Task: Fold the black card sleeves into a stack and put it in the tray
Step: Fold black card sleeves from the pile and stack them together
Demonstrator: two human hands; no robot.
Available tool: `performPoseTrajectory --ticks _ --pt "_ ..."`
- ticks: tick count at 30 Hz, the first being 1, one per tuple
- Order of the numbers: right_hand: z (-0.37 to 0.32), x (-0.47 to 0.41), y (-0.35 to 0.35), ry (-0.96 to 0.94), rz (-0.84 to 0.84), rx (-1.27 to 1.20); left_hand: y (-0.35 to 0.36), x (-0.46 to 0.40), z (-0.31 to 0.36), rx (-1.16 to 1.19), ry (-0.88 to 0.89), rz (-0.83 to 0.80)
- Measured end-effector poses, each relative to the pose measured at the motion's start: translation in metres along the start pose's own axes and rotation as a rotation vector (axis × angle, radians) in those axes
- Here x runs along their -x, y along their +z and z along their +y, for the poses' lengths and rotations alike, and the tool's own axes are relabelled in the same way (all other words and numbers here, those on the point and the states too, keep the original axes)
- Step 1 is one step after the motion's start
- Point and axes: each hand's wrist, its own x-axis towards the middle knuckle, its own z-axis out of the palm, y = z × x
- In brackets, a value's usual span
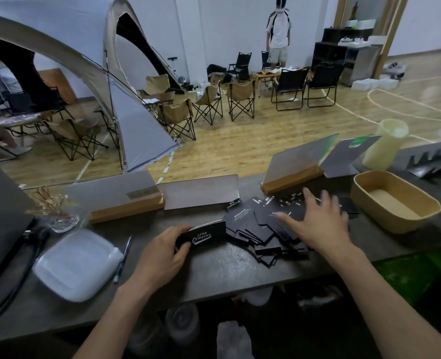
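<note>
left hand (pixel 162 255): pinches stack (pixel 201 236) on bench (pixel 214 270).
right hand (pixel 317 224): fingers spread, flat on loose sleeves (pixel 253 226).
tray (pixel 395 203): right of right hand, near.

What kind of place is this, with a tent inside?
Probably a camping-themed cafe or club set up in an indoor sports hall: a tent, folding camp chairs, and painted court lines on the wooden floor.

The stack of folded sleeves (pixel 203 236) is showing white script reading "Camping" under a smaller line too blurred to read. One loose sleeve (pixel 233 205) in the pile is bearing "CAMPING CLUB" in small white capitals; print on the others is showing only as fragments.
</note>
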Motion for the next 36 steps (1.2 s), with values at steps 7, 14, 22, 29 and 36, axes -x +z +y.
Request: performPoseTrajectory --ticks 7,14,22,29,36 --pt "-0.015 0.019 0.031 -0.108 -0.101 0.071 0.007 0.002 0.004 0.000 0.048 0.031" --pt "-0.041 0.038 0.033 -0.386 0.151 0.215 0.010 0.006 -0.002 0.020 0.055 0.068" --pt "-0.042 0.045 0.064 -0.705 0.381 0.148 0.007 0.009 -0.010 0.049 0.028 0.041" --pt "-0.046 0.060 0.019 -0.419 0.422 -0.935 0.003 0.008 -0.014 0.076 0.022 0.019" --pt "-0.065 0.060 0.033 -0.366 -0.092 -1.098 -0.015 0.014 -0.015 0.101 -0.012 -0.073"
